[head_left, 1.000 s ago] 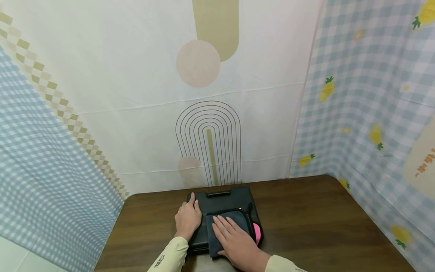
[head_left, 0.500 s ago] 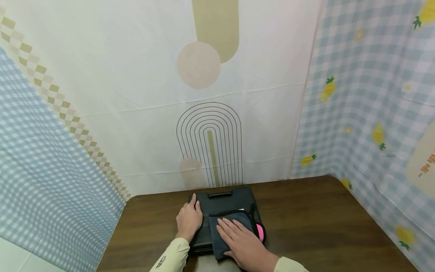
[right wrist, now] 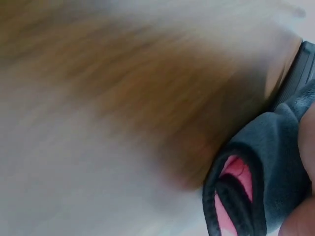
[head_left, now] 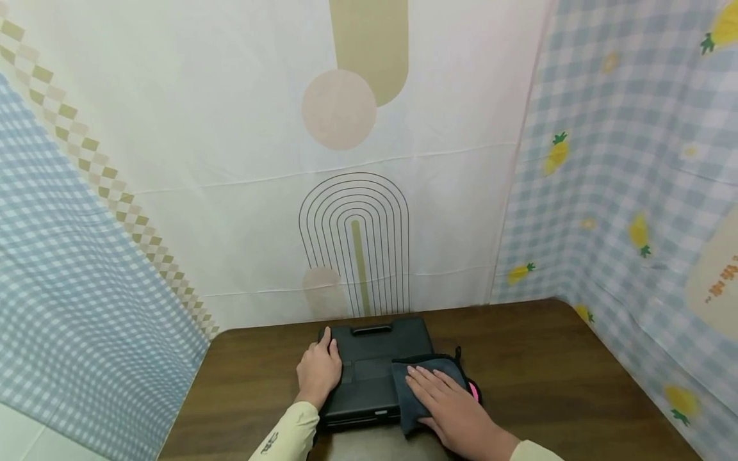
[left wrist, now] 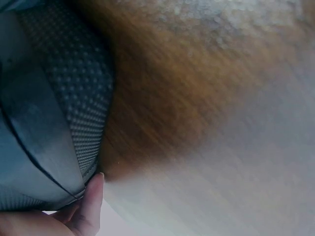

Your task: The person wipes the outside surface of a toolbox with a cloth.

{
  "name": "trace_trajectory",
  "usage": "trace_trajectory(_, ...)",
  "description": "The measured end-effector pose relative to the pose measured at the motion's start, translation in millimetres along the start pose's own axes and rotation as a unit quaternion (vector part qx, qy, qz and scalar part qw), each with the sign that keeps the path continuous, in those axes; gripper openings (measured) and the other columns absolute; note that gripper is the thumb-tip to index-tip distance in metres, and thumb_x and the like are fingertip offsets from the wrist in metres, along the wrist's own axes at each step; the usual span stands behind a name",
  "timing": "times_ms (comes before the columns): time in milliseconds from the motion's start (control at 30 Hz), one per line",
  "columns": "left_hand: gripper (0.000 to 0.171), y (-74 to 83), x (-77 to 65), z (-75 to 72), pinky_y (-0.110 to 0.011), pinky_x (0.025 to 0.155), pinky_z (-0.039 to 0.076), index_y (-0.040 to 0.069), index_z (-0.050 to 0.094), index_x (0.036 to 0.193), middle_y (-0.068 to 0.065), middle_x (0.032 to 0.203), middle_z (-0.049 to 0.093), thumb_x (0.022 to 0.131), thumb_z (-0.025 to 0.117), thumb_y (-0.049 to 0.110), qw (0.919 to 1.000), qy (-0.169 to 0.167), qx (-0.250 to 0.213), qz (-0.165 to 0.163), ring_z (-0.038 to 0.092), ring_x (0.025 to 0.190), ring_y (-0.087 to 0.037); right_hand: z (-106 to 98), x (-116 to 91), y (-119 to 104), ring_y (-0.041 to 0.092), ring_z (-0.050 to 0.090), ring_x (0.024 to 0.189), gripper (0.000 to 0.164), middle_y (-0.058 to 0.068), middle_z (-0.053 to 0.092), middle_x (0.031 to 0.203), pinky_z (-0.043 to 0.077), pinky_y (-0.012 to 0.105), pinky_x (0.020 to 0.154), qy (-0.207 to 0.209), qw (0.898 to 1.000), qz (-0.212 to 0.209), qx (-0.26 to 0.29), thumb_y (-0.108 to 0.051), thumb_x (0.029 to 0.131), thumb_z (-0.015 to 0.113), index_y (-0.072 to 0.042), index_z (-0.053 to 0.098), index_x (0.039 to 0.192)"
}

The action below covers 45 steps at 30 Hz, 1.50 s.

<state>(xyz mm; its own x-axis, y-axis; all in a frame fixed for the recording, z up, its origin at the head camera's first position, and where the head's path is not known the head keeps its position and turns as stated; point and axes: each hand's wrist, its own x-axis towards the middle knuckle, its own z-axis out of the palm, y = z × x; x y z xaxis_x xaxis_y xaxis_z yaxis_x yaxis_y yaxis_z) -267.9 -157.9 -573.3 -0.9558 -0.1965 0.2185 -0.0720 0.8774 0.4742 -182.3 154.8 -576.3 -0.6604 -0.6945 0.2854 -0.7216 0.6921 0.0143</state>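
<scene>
A black plastic tool case (head_left: pixel 398 342) with a carry handle at its far edge lies flat on the table. My left hand (head_left: pixel 319 372) holds its left side, one finger stretched along the top toward the far corner. The left wrist view shows fingers (left wrist: pixel 91 204) at the edge of its dimpled side wall. My right hand (head_left: pixel 452 406) lies flat on a folded grey cleaning cloth (head_left: pixel 405 398), fingers straight, at the right side of the lid. Black edging and a pink inner face show at the fold of the cloth (right wrist: pixel 278 152) in the right wrist view.
The brown wooden table (head_left: pixel 548 371) extends left and right of the case. Behind it hangs a white patterned cloth (head_left: pixel 248 243). Blue checked curtains (head_left: pixel 582 160) close in both sides. A pale surface (head_left: pixel 377 446) shows just in front of the case.
My right hand has slid the cloth rightward across the lid to its right edge, baring the middle and front latch. My left hand and the case stay in place.
</scene>
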Motion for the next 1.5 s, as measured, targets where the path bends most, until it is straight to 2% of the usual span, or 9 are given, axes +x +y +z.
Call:
trace_trajectory(200,0.049,0.6,-0.4,0.2,-0.059,0.072,0.059,0.017,0.053,0.160,-0.024,0.125,0.073,0.114,0.049,0.035,1.0000,-0.002,0.000,-0.004,0.073,0.096,-0.044,1.2,-7.7,8.4,0.020,0.043,0.159,0.083,0.000,0.036,0.176,0.043,0.046,0.123,0.006,1.000,0.013,0.015,-0.042,0.101,0.073,-0.021,0.031,0.170)
trace_trajectory(367,0.049,0.8,0.5,0.9,-0.060,0.073,0.059,0.016,0.054,0.159,-0.024,0.125,0.073,0.113,0.050,0.034,1.0000,-0.002,-0.001,-0.004,0.073,0.096,-0.044,1.4,-7.4,8.2,0.021,0.044,0.159,0.082,-0.001,0.036,0.176,0.028,0.035,0.126,0.011,1.000,0.015,0.019,-0.042,0.102,0.071,-0.021,0.032,0.170)
trace_trajectory(533,0.049,0.0,0.1,0.4,-0.061,0.074,0.059,0.017,0.055,0.159,-0.025,0.125,0.073,0.113,0.050,0.034,1.0000,0.004,-0.002,-0.007,0.073,0.096,-0.045,-8.9,-0.3,4.1,0.024,0.046,0.157,0.069,0.002,0.041,0.173,0.042,0.044,0.124,-0.004,0.999,0.026,0.044,-0.043,0.108,0.062,-0.018,0.039,0.167)
trace_trajectory(667,0.049,-1.1,-0.6,1.3,-0.061,0.076,0.059,0.016,0.054,0.159,-0.025,0.126,0.073,0.114,0.049,0.034,1.0000,0.001,-0.002,-0.007,0.073,0.098,-0.044,-24.1,11.7,4.4,0.026,0.051,0.153,0.060,0.004,0.048,0.168,0.047,0.055,0.120,-0.038,0.987,0.073,0.137,-0.043,0.112,0.054,-0.016,0.044,0.165)
trace_trajectory(867,0.048,-1.9,-2.2,0.3,-0.061,0.076,0.058,0.016,0.055,0.158,-0.025,0.123,0.072,0.113,0.050,0.033,0.9999,-0.001,-0.005,-0.013,0.072,0.097,-0.044,-51.9,37.9,10.7,0.033,0.063,0.140,0.062,0.012,0.061,0.156,0.053,0.059,0.111,-0.058,0.938,0.147,0.309,-0.051,0.114,0.045,-0.013,0.048,0.161)
trace_trajectory(1067,0.048,0.4,-3.0,-0.3,-0.063,0.081,0.059,0.016,0.056,0.157,-0.026,0.129,0.071,0.113,0.051,0.033,1.0000,0.005,-0.003,-0.007,0.073,0.104,-0.046,-71.3,62.5,14.0,0.017,0.068,0.125,0.054,0.016,0.063,0.149,0.058,0.033,0.100,-0.006,0.848,0.155,0.507,-0.042,0.117,0.042,-0.012,0.045,0.162)
trace_trajectory(1233,0.047,3.0,-2.0,-0.2,-0.064,0.084,0.059,0.015,0.057,0.156,-0.026,0.131,0.070,0.112,0.053,0.032,0.9999,0.006,-0.008,-0.002,0.072,0.108,-0.047,-77.7,77.1,9.2,0.017,0.077,0.098,0.044,0.028,0.070,0.119,0.065,0.034,0.084,0.039,0.767,0.102,0.633,-0.025,0.119,0.036,0.003,0.050,0.149)
trace_trajectory(1300,0.047,3.5,-2.2,-0.6,-0.065,0.085,0.059,0.015,0.057,0.156,-0.027,0.132,0.070,0.112,0.053,0.032,0.9999,0.005,-0.010,-0.004,0.072,0.109,-0.047,-78.0,81.7,5.7,0.014,0.077,0.095,0.043,0.021,0.071,0.113,0.065,0.034,0.083,0.045,0.753,0.095,0.650,-0.025,0.119,0.035,0.006,0.051,0.145)
trace_trajectory(1500,0.046,2.5,-1.6,-1.8,-0.064,0.083,0.059,0.015,0.059,0.155,-0.027,0.130,0.070,0.112,0.054,0.031,0.9998,0.015,-0.009,-0.004,0.072,0.107,-0.047,-79.7,90.2,-2.0,0.008,0.071,0.098,0.047,0.000,0.067,0.115,0.061,0.028,0.085,0.042,0.744,0.135,0.653,-0.032,0.118,0.038,0.006,0.052,0.144)
